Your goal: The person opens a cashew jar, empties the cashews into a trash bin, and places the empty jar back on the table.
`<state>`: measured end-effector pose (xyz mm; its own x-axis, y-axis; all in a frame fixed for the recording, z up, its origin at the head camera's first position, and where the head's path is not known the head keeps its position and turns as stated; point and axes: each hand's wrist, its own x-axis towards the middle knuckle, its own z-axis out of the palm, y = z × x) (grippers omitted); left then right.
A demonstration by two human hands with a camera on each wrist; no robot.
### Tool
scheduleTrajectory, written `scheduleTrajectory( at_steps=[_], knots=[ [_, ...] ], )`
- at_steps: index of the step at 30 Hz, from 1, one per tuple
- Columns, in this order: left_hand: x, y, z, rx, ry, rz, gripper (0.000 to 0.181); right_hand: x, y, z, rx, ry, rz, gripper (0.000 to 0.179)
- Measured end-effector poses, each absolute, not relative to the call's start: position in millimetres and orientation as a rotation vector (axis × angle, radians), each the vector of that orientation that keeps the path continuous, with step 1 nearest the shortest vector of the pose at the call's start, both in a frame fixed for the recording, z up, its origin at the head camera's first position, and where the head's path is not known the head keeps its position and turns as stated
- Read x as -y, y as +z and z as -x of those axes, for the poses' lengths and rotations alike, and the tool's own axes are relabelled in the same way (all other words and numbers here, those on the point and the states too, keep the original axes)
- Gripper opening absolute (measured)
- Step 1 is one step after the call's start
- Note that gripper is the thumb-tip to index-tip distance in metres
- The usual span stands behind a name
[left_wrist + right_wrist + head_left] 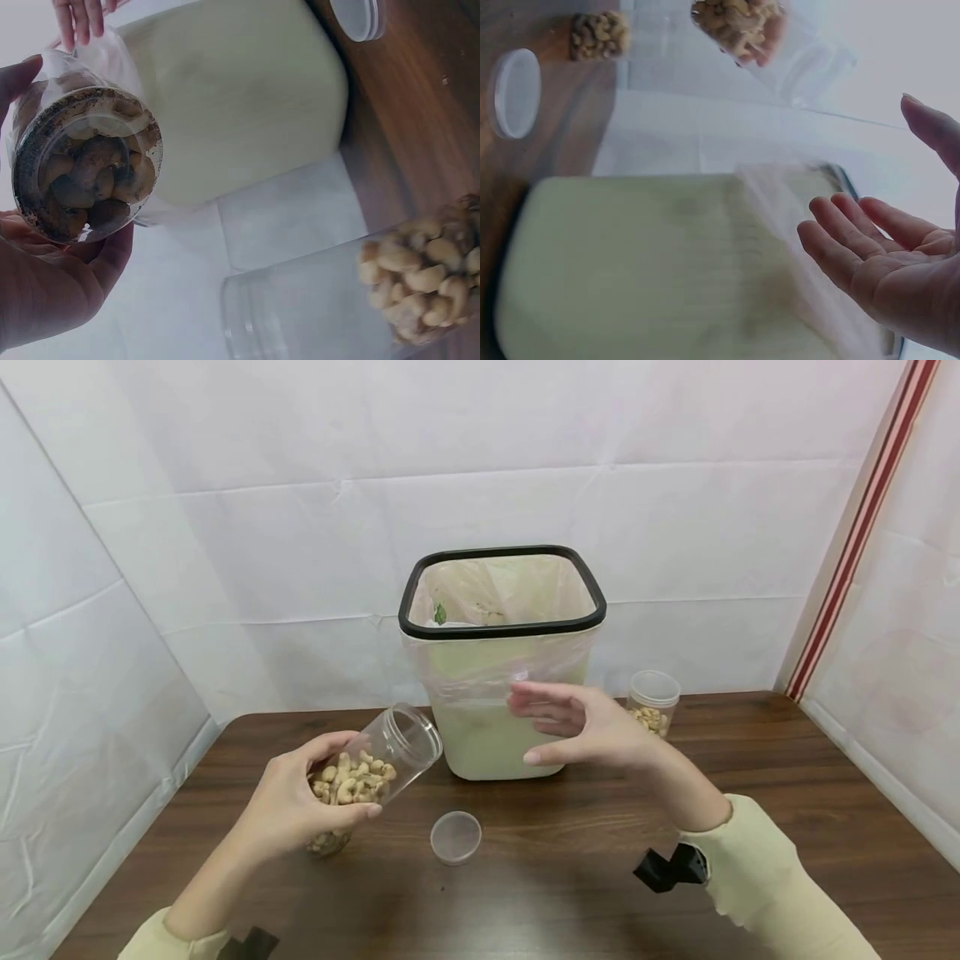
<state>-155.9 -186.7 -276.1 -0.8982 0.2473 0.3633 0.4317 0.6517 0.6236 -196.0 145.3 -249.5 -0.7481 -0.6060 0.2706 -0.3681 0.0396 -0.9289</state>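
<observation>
My left hand (288, 810) grips a clear plastic jar (408, 747), tilted with its uncovered mouth toward the bin. Cashews (352, 779) lie in its lower part; the left wrist view shows them through the base (90, 176). In front of the bin, my right hand (588, 727) hangs in the air with fingers extended, thumb apart and nothing held. A round translucent lid (456, 837) lies on the table between the hands. Beneath the left hand stands a second jar of cashews (424, 277), mostly hidden in the head view.
A pale green bin (495, 743) with a black rim and a pinkish liner stands at the table's back, some waste inside. Right of it, partly behind my right wrist, is another cashew jar (654, 697). White sheeting (300, 543) surrounds the brown wooden table (570, 877).
</observation>
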Motion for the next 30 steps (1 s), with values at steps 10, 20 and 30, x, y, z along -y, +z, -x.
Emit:
scheduleTrajectory(
  at_steps=[10,20,30],
  knots=[
    [184,-259,162,2.613,-1.048,0.572,0.069,-175,-217,195,-2.217,-1.807,0.984,0.069],
    [182,-240,170,2.593,-1.004,0.604,0.069,-196,-196,200,-2.302,-1.851,0.949,0.06],
    [180,-219,177,2.519,-1.047,0.656,0.069,-216,-187,214,-2.223,-1.961,0.961,0.055]
  ],
)
